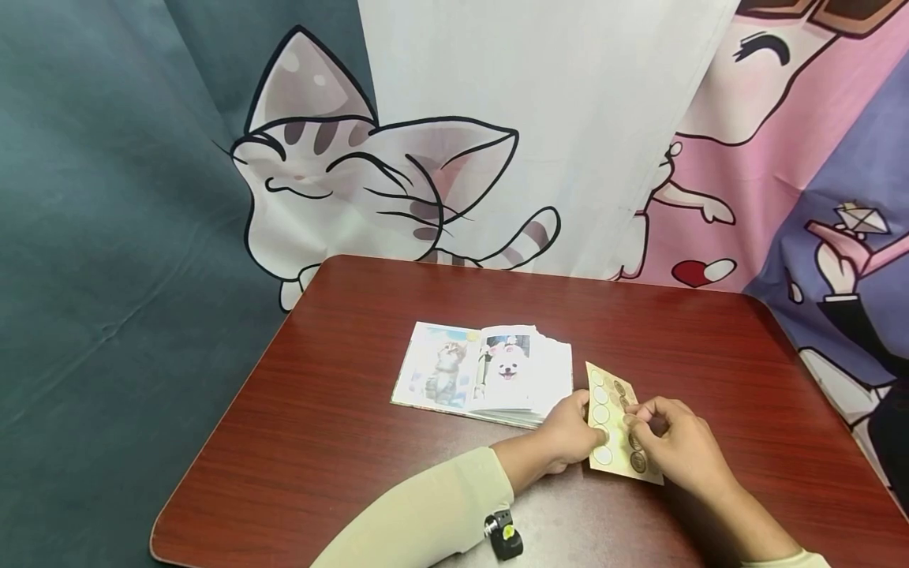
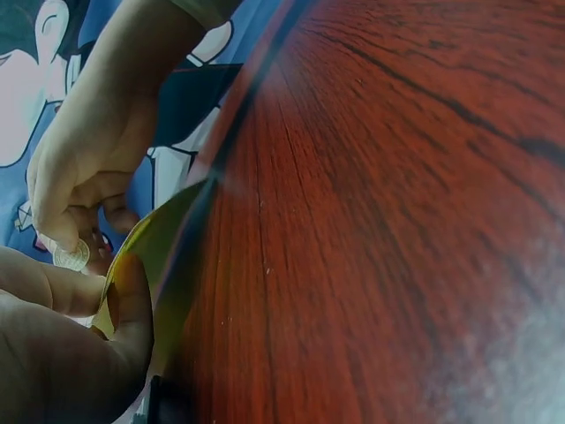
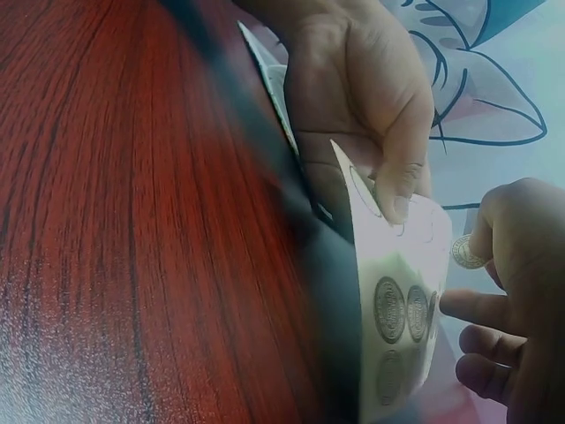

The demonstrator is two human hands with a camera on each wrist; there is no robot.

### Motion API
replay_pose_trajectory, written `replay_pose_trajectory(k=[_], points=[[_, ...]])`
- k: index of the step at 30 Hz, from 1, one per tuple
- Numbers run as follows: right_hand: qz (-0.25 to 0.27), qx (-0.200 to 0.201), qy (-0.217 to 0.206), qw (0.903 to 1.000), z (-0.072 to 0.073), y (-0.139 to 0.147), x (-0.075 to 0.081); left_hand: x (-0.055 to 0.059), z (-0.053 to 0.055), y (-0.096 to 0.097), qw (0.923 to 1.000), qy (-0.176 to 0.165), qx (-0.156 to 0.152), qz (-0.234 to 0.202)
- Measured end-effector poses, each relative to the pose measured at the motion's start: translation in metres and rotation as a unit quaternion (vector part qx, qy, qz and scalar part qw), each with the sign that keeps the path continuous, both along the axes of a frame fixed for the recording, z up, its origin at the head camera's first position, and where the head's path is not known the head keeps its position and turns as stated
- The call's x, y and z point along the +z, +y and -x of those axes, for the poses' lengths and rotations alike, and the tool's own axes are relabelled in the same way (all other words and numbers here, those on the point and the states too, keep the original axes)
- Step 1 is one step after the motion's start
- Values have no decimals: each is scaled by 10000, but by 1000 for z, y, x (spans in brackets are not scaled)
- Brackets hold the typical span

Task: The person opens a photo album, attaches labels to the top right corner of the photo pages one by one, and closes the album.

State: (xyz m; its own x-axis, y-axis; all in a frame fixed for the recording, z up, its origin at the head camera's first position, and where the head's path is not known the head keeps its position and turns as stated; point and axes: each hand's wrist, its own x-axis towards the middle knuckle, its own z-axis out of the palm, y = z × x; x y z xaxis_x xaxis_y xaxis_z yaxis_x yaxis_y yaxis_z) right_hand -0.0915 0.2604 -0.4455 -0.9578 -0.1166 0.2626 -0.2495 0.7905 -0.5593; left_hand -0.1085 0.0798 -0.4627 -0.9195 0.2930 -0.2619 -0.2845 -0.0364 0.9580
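My left hand (image 1: 566,432) grips the left edge of a pale yellow sticker sheet (image 1: 616,457), thumb on its front. The sheet is tilted up off the table and bowed. One column shows blank pale circles, the other brown printed round stickers (image 3: 389,309). Close over the sheet's right side, my right hand (image 1: 678,446) pinches a round sticker (image 3: 466,252) between thumb and index finger. That sticker stands apart from the sheet in the right wrist view. Behind the left hand lies an open book (image 1: 440,379) with a kitten picture and a white dog picture.
A red-brown wooden table (image 1: 341,339) with rounded corners carries everything. A cloth backdrop (image 1: 554,95) with cartoon animals hangs behind its far edge. A small black wrist camera (image 1: 504,536) sits at the left sleeve.
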Motion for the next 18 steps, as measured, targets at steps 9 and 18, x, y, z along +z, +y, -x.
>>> replay_pose_trajectory(k=[9,18], points=[[-70,-78,-160,9998,-1,-1,-3,3,0,-1,9992,-20,153,372],[-104,-99,-237,9996,0,0,-8,6,-2,-9,9956,337,136,866]])
